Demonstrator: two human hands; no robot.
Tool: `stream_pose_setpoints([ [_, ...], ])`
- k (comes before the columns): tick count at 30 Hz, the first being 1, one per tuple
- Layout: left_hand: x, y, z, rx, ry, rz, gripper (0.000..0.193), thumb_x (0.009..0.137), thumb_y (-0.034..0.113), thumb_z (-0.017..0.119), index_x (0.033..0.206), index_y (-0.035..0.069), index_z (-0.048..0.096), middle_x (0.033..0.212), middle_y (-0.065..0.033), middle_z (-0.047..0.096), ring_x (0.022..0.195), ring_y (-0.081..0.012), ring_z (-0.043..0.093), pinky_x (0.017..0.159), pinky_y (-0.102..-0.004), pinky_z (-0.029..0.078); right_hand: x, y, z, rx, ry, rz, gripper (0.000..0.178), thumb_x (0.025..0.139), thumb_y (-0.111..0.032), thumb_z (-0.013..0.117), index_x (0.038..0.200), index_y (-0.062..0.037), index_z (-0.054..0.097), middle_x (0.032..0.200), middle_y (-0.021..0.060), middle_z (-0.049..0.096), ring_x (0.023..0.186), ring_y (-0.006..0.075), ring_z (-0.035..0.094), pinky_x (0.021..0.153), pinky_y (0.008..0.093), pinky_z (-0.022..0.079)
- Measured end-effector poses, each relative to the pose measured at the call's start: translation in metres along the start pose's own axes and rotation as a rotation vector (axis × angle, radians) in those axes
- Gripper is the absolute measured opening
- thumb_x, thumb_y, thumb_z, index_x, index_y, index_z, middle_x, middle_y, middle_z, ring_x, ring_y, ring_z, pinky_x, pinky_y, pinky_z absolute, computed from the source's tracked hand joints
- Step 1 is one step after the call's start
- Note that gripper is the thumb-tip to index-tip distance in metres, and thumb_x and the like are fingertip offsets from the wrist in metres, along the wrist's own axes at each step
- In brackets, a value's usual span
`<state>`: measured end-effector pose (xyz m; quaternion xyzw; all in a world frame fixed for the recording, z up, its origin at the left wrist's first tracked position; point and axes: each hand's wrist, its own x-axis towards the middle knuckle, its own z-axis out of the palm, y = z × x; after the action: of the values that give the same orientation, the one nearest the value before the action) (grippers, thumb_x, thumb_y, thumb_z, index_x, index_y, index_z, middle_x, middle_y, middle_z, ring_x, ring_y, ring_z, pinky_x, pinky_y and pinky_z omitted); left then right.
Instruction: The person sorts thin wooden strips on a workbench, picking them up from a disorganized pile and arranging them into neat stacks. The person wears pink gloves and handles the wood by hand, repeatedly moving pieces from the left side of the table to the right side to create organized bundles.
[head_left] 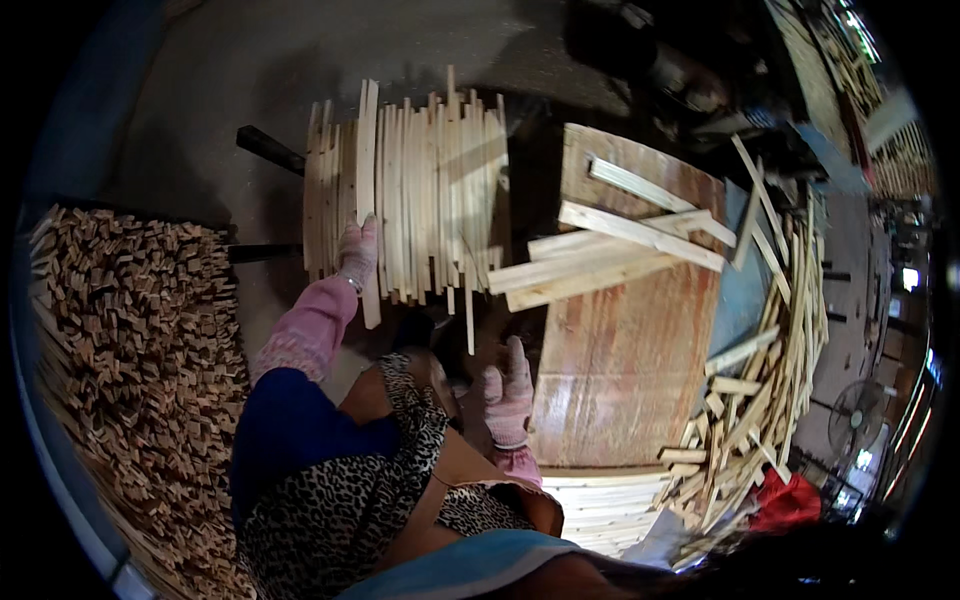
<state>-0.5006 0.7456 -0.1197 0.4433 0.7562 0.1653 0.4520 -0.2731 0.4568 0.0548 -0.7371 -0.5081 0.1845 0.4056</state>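
Observation:
A layer of pale wooden strips lies side by side in front of me, their ends uneven. My left hand, in a pink glove, is closed on a longer wooden strip near the left side of that layer. This strip sticks out past the others at both ends; part of the grip is hidden from above. Lower and to the right, my right hand, gloved too, is held up beside the brown board with fingers stretched and apart. Nothing shows in it.
A brown wooden board on my right carries several loose planks. Beyond its right edge lies a jumbled heap of strips. Tightly stacked wood pieces fill the left. Dark bars jut out left of the strip layer. A fan stands far right.

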Motion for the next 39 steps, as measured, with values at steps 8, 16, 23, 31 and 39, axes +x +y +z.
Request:
stream_pose_setpoints([
  [8, 0.112, -0.048, 0.041, 0.393, -0.019, -0.232, 0.073, 0.106, 0.058, 0.035, 0.163, 0.012, 0.029, 0.161, -0.0214, 0.041, 0.149, -0.0385, 0.040, 0.120, -0.0515, 0.037, -0.012, 0.028, 0.018, 0.009, -0.199, 0.357, 0.056, 0.108, -0.030, 0.056, 0.156, -0.0030, 0.045, 0.133, 0.0176, 0.066, 0.117, 0.0259, 0.065, 0.098, 0.0349, 0.052],
  [16, 0.108, 0.006, 0.019, 1.103, -0.175, 0.301, 0.063, 0.108, 0.050, 0.029, 0.158, 0.014, 0.040, 0.163, -0.0170, 0.038, 0.148, -0.0306, 0.040, 0.123, -0.0473, 0.033, -0.011, 0.017, 0.018, 0.136, -0.198, 0.436, 0.051, 0.103, -0.029, 0.062, 0.145, -0.0028, 0.054, 0.112, 0.0161, 0.068, 0.099, 0.0289, 0.066, 0.087, 0.0358, 0.054],
  [23, 0.082, 0.038, 0.067, 0.150, 0.057, 0.786, 0.057, 0.107, 0.036, 0.040, 0.157, 0.010, 0.041, 0.159, -0.0163, 0.043, 0.144, -0.0272, 0.044, 0.119, -0.0425, 0.038, -0.055, 0.033, -0.041, -0.050, -0.028, 0.700, 0.062, 0.100, -0.037, 0.068, 0.148, -0.0027, 0.050, 0.117, 0.0189, 0.069, 0.108, 0.0365, 0.067, 0.093, 0.0425, 0.054],
  [31, -0.343, 0.133, 0.258, -0.246, -1.177, 1.401, 0.055, 0.091, 0.008, 0.072, 0.144, 0.001, 0.056, 0.142, -0.0163, 0.057, 0.131, -0.0313, 0.055, 0.110, -0.0414, 0.045, -0.184, 0.114, -0.157, -0.859, 0.319, 0.838, 0.050, 0.092, -0.040, 0.068, 0.132, -0.0107, 0.064, 0.126, 0.0128, 0.067, 0.127, 0.0312, 0.057, 0.112, 0.0522, 0.038],
  [39, -0.589, 0.085, 0.490, 0.699, -0.970, 1.927, 0.059, 0.095, 0.038, 0.064, 0.145, 0.010, 0.049, 0.130, -0.0183, 0.062, 0.126, -0.0339, 0.058, 0.106, -0.0478, 0.046, -0.223, 0.128, -0.169, -0.686, 0.385, 0.697, 0.046, 0.089, -0.035, 0.065, 0.126, -0.0081, 0.068, 0.128, 0.0086, 0.067, 0.133, 0.0278, 0.052, 0.116, 0.0542, 0.032],
])
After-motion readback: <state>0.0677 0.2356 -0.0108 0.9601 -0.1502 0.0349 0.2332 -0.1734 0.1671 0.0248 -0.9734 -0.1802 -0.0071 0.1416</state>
